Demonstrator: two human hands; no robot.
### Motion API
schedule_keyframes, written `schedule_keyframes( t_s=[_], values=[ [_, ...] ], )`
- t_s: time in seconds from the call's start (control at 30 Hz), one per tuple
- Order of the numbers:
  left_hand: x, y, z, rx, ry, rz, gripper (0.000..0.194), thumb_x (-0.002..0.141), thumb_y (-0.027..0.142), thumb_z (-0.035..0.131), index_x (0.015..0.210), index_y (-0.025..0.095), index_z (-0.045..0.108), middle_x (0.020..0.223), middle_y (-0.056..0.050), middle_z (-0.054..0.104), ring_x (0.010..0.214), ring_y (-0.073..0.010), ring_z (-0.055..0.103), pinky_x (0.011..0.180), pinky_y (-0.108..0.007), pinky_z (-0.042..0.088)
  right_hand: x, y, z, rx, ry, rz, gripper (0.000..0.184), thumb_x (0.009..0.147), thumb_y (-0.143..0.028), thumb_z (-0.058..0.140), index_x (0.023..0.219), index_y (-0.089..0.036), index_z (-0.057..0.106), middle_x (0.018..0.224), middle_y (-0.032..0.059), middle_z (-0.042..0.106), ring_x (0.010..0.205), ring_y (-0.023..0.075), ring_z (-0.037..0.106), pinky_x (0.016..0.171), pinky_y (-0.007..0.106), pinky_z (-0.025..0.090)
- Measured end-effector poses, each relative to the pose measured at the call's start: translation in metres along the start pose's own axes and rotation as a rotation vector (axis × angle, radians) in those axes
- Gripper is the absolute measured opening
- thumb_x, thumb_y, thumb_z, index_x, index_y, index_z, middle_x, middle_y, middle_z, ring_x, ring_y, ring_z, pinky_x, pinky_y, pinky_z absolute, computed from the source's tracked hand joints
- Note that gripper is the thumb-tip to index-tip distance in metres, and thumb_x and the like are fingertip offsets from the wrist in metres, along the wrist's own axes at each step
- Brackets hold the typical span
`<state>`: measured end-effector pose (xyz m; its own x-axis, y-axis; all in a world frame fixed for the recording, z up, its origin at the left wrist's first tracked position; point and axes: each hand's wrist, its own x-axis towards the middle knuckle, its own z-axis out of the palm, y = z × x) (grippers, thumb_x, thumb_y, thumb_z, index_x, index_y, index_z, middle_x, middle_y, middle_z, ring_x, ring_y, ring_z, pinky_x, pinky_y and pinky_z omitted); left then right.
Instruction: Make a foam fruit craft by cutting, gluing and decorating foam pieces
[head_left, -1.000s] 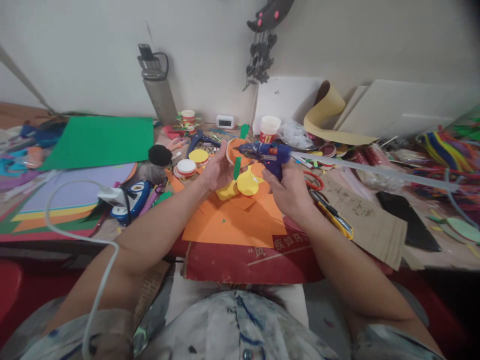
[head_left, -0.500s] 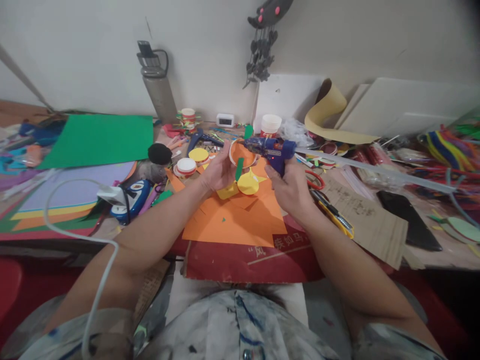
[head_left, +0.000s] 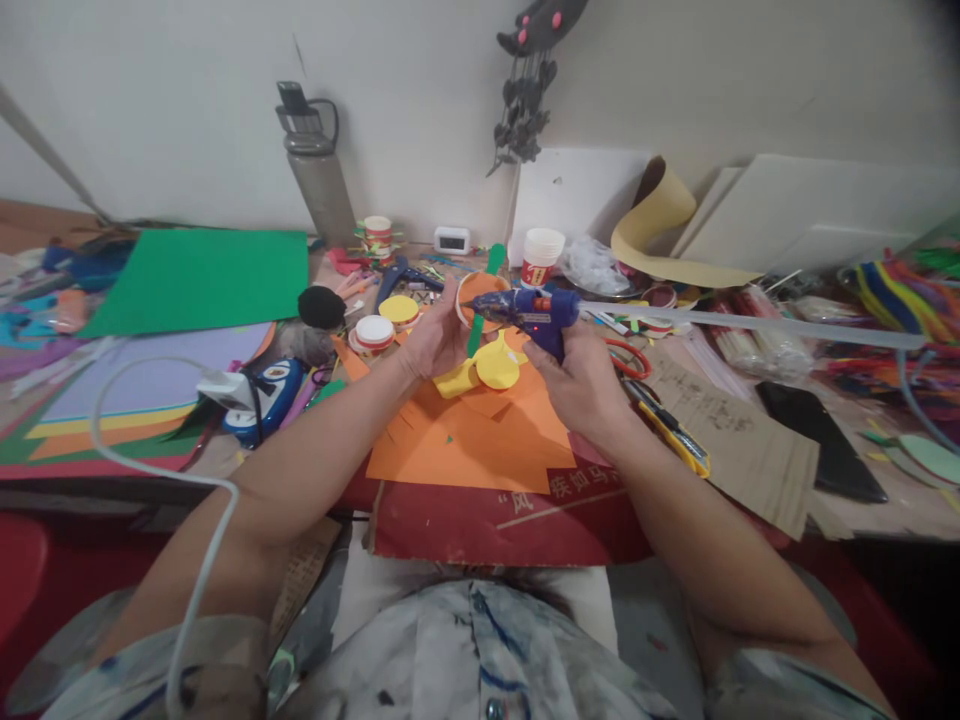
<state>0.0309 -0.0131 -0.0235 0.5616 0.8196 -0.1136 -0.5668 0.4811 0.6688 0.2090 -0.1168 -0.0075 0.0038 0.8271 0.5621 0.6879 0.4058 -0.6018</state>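
My left hand (head_left: 440, 340) is closed round the side of a paper cup (head_left: 466, 287) whose orange face is turned toward me. Green paper strips (head_left: 475, 334) stick out above and below the cup. In my right hand (head_left: 586, 372) is a blue hot glue gun (head_left: 541, 310), gripped by its handle, with a long clear glue stick (head_left: 742, 321) running out of its back to the right. The gun's nozzle lies over the cup's orange face; whether it touches cannot be made out. Below the cup, yellow paper pieces (head_left: 497, 367) lie on orange paper (head_left: 450, 455).
A red board (head_left: 442, 525) lies under the orange paper. To the right are a yellow utility knife (head_left: 686, 452), a cardboard piece (head_left: 739, 440) and a black phone (head_left: 821, 440). Stacked paper cups (head_left: 541, 258) and a bottle (head_left: 321, 190) stand at the back. A white cable (head_left: 217, 540) crosses my left arm.
The glue gun and my right hand have shifted slightly left, bringing the nozzle across the cup's face. The cup has turned a little, showing more of the upper green strip.
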Motion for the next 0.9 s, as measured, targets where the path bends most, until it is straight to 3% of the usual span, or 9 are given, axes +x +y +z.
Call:
schedule_keyframes(
  t_s=[0.17,0.4,0.6,0.77,0.9],
  values=[
    [-0.002,-0.003,0.0,0.029,-0.034,-0.025,0.059,0.105,0.065,0.044,0.138,0.022,0.069,0.114,-0.008,0.082,0.102,-0.0218,0.081,0.087,-0.029,0.065,0.001,-0.002,-0.002,0.002,0.037,0.004,0.031,0.094,-0.036,0.058,0.12,-0.021,0.067,0.114,0.015,0.076,0.105,0.0358,0.069,0.093,0.052,0.056],
    [0.001,0.003,0.0,0.003,0.017,0.04,0.061,0.106,0.065,0.041,0.138,0.022,0.069,0.111,-0.008,0.082,0.105,-0.0243,0.079,0.087,-0.032,0.065,0.002,-0.004,-0.004,0.014,-0.064,-0.027,0.034,0.094,-0.035,0.06,0.123,-0.019,0.066,0.115,0.0164,0.075,0.107,0.0377,0.07,0.098,0.057,0.055],
    [-0.001,-0.002,-0.001,0.033,-0.02,0.003,0.059,0.106,0.064,0.043,0.136,0.021,0.07,0.116,-0.009,0.081,0.107,-0.0234,0.079,0.087,-0.03,0.065,0.002,0.002,-0.002,-0.031,0.047,0.003,0.035,0.095,-0.04,0.059,0.123,-0.02,0.066,0.114,0.0168,0.075,0.107,0.0381,0.069,0.096,0.056,0.055],
    [-0.001,-0.002,-0.004,0.027,0.015,0.007,0.051,0.105,0.059,0.05,0.136,0.025,0.069,0.116,-0.008,0.081,0.105,-0.022,0.08,0.088,-0.029,0.065,0.003,0.007,-0.002,-0.022,0.098,0.003,0.035,0.097,-0.045,0.058,0.122,-0.022,0.066,0.116,0.0163,0.076,0.109,0.0374,0.069,0.096,0.055,0.056],
    [-0.001,0.001,-0.004,0.007,0.031,0.026,0.051,0.106,0.058,0.049,0.138,0.024,0.069,0.115,-0.008,0.082,0.103,-0.022,0.08,0.089,-0.03,0.065,0.002,0.002,-0.002,-0.011,0.078,-0.018,0.032,0.096,-0.041,0.059,0.12,-0.022,0.067,0.114,0.0148,0.077,0.107,0.0356,0.069,0.095,0.053,0.056]
  ],
)
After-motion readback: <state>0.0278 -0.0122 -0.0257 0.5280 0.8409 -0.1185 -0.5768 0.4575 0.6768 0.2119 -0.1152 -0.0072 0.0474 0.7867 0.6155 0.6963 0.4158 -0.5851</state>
